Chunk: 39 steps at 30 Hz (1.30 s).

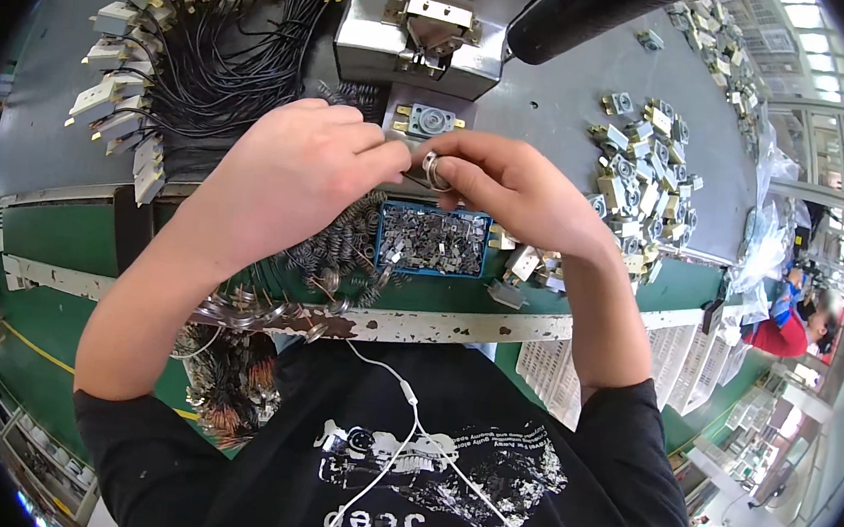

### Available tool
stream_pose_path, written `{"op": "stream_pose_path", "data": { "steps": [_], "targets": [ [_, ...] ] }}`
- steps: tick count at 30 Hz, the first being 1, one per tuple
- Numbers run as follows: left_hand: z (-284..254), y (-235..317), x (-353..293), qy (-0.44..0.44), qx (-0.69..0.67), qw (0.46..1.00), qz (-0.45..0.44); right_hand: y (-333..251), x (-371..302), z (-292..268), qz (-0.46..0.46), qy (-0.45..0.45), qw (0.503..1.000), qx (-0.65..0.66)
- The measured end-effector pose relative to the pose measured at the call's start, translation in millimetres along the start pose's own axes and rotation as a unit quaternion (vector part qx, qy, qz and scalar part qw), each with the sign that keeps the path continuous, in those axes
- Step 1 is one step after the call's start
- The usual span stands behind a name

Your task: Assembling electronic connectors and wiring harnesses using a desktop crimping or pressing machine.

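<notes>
My left hand (313, 159) is closed, its fingertips pressed together on something I cannot make out, close to my right fingertips. My right hand (514, 189) pinches a small round metal coil (433, 171) between thumb and fingers. Just beyond both hands, a small switch-like part with a round grey centre and brass tabs (429, 121) lies on a metal plate in front of the press. Below my hands stands a blue tray (380, 250) filled with tiny metal pieces. Loose springs (344, 242) are heaped at its left, under my left wrist.
A metal press fixture (365, 53) stands at the back centre, with a thick black tube (604, 13) to its right. White blocks with black wires (228, 66) fill the left. Many small switch-like parts (651, 173) are piled right. The table's chipped front edge (456, 329) runs before me.
</notes>
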<state>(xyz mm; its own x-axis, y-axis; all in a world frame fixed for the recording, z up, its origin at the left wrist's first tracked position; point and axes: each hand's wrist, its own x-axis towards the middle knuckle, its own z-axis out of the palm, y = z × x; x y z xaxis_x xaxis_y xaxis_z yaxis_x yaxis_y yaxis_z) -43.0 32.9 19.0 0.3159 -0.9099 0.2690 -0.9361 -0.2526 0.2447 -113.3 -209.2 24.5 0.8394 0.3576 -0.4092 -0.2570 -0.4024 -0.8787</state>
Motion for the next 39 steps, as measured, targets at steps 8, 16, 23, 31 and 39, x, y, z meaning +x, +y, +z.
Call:
{"op": "stream_pose_path", "data": {
  "steps": [8,16,23,31,39],
  "targets": [
    [2.3,6.2,0.1,0.022,-0.073,0.995,-0.067,13.7,-23.5,39.4,-0.086,0.196,0.970,0.118],
    [5.1,4.9,3.0,-0.008,-0.024,1.000,-0.018,6.4,-16.7,19.6,-0.061,0.061,0.996,-0.007],
    [7.9,16.8,4.5,0.017,-0.027,0.999,-0.011,16.2,-22.2,34.6,-0.012,0.084,0.991,0.106],
    [14.4,7.4,3.5,0.031,0.017,0.999,0.006,27.6,-26.6,46.8,-0.117,0.193,0.974,-0.007],
    [-2.0,10.2,7.4,-0.007,-0.088,0.996,-0.013,-6.7,-36.1,7.5,-0.106,0.179,0.975,-0.084]
  ]
}}
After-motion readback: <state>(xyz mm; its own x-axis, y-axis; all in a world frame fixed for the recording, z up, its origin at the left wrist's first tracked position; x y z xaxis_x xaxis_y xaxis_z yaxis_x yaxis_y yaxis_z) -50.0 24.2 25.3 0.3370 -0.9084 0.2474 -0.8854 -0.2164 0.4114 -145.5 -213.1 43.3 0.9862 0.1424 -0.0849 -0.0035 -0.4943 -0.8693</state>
